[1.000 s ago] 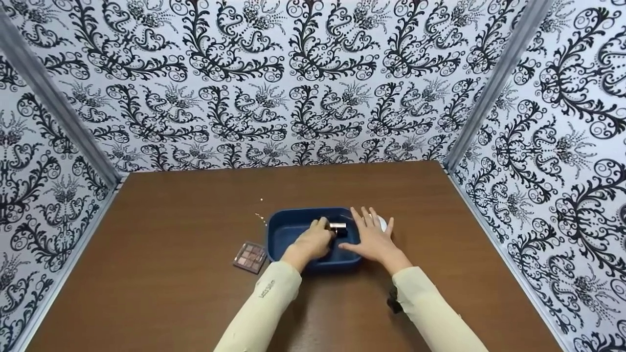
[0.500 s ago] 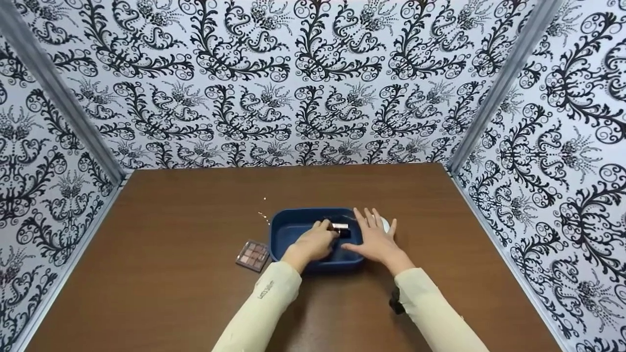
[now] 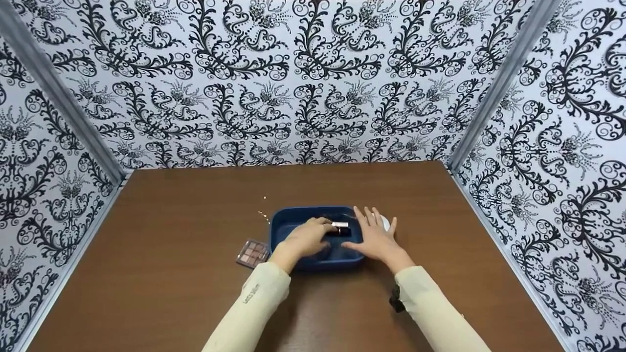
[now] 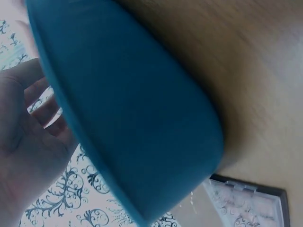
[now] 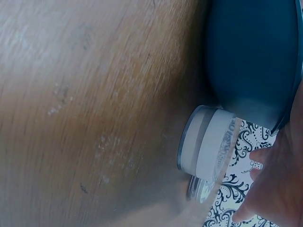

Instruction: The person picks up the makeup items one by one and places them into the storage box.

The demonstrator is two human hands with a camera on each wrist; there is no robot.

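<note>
A blue plastic bin [image 3: 327,265] stands on the table with both hands at it. Inside, toward its right end, lies a dark tube like a lipstick [image 3: 341,228] with a shiny pale band. My left hand [image 3: 304,238] is over the bin, fingers loose and thumb apart, its fingertips right at the tube's left end. In the left wrist view that hand [image 4: 33,142] shows behind the bin's wall, its palm holding nothing. My right hand [image 3: 379,243] rests at the bin's right rim, fingers spread.
An eyeshadow palette [image 3: 253,253] lies against the bin's left side. A round white jar [image 5: 206,142] stands beside the bin's right end, with a clear round piece [image 5: 200,189] behind it. A thin, shiny beaded strand [image 3: 264,215] lies behind the left corner. Patterned walls [image 3: 313,98] enclose the table.
My left hand's fingers have loosened from the tube, and the hand has shifted slightly left and up. The tube stays in the bin. My right hand keeps its place at the rim.
</note>
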